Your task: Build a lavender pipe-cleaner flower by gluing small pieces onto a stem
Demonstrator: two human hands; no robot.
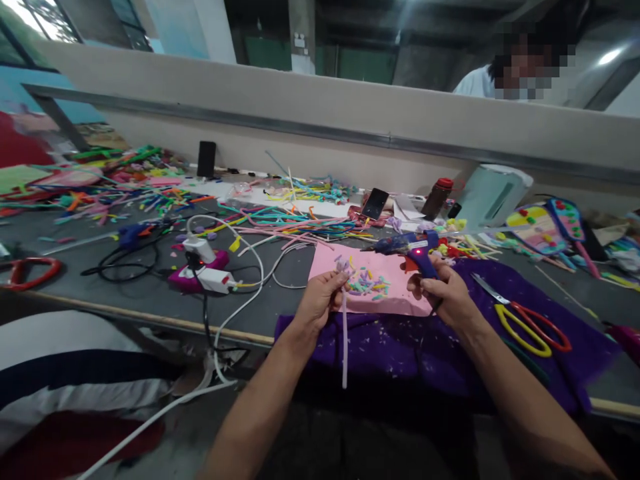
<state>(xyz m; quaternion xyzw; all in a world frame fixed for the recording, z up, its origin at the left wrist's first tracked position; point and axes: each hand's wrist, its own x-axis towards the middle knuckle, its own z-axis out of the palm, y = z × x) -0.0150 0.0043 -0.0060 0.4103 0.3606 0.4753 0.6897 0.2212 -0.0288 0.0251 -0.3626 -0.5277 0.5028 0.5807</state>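
Between the fingertips of my left hand [324,293] is a pale lilac pipe cleaner [345,343], its straight end hanging down past the bench edge and small fuzzy pieces bunched at its top. My right hand [440,290] is wrapped round the handle of a blue glue gun [423,257], whose nozzle points left toward that bunched top without touching it. Under both hands lies a pink sheet [400,303] scattered with short cut pipe cleaner pieces [369,283]. A purple cloth [365,347] spreads beneath the sheet and over the bench edge.
Red-and-yellow-handled scissors [530,327] lie on the cloth at right. A power strip [205,277] with trailing cables sits left. Long pipe cleaners [300,223], a phone [375,203] and a red-capped bottle [437,199] lie farther back. Another person [477,81] is beyond the partition.
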